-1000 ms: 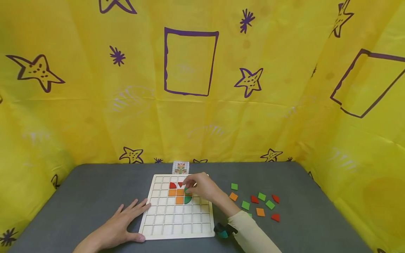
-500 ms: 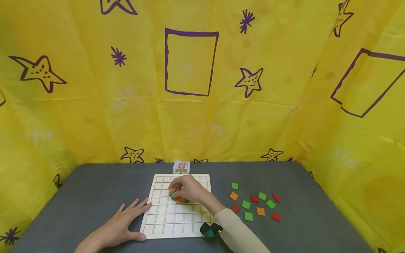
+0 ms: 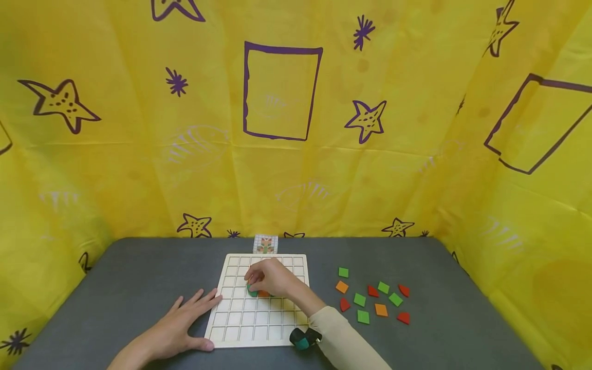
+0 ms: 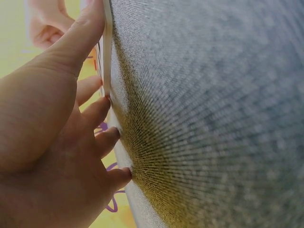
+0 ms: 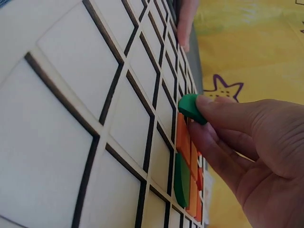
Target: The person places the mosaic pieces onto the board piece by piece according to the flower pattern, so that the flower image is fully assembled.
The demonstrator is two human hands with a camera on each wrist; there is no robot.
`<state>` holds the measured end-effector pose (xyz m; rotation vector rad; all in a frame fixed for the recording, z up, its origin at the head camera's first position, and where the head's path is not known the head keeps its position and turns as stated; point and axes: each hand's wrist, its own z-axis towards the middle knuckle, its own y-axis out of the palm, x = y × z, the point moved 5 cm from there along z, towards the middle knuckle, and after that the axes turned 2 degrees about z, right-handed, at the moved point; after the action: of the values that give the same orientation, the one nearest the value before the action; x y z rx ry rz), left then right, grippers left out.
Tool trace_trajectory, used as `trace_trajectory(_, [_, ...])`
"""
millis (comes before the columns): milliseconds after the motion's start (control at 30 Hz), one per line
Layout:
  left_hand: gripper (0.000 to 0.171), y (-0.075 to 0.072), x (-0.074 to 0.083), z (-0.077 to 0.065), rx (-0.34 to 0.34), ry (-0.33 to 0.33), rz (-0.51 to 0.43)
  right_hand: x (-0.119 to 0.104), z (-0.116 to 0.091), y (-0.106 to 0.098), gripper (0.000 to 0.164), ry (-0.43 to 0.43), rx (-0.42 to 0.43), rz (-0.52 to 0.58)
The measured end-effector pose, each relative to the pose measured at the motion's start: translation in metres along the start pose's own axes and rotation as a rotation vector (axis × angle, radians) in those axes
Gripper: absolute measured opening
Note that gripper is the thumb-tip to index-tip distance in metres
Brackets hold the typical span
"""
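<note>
My right hand (image 3: pixel 273 277) is over the upper middle of a white grid board (image 3: pixel 250 329). Between its thumb and fingers it pinches a green quarter-circle tile (image 5: pixel 191 107), tilted close over the cells beside an orange square tile (image 5: pixel 183 135). Another green tile (image 5: pixel 181 180) lies in a cell nearby, with more orange and red tiles partly hidden behind the hand. My left hand (image 3: pixel 173 329) lies spread at the board's left edge. Its thumb (image 4: pixel 85 35) and fingertips touch that edge, as the left wrist view also shows.
A small pattern card (image 3: pixel 265 244) lies behind the board's far edge. To the right, loose green squares (image 3: pixel 363 316), orange squares (image 3: pixel 381 310) and red tiles (image 3: pixel 403 317) are scattered on the dark grey table (image 3: pixel 444 329). A yellow patterned cloth (image 3: pixel 296 169) rises behind.
My right hand has moved left over the board with the green tile, then slightly down toward a cell left of the orange tiles. The left hand stays at the edge.
</note>
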<state>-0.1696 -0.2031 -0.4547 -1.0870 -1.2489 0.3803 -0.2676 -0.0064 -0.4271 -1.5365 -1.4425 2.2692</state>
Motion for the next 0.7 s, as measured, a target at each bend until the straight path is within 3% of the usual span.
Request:
trace_trajectory(300, [0.096, -0.0005, 0.0013, -0.0004, 0.001, -0.001, -0.007, 0.0004, 0.0011, 0.0023, 0.015, -0.003, 0.025, -0.079])
trace_trajectory(700, [0.097, 0.001, -0.0012, 0.0007, -0.012, -0.019, 0.002, 0.0004, 0.0004, 0.0049, 0.015, -0.016, 0.03, -0.103])
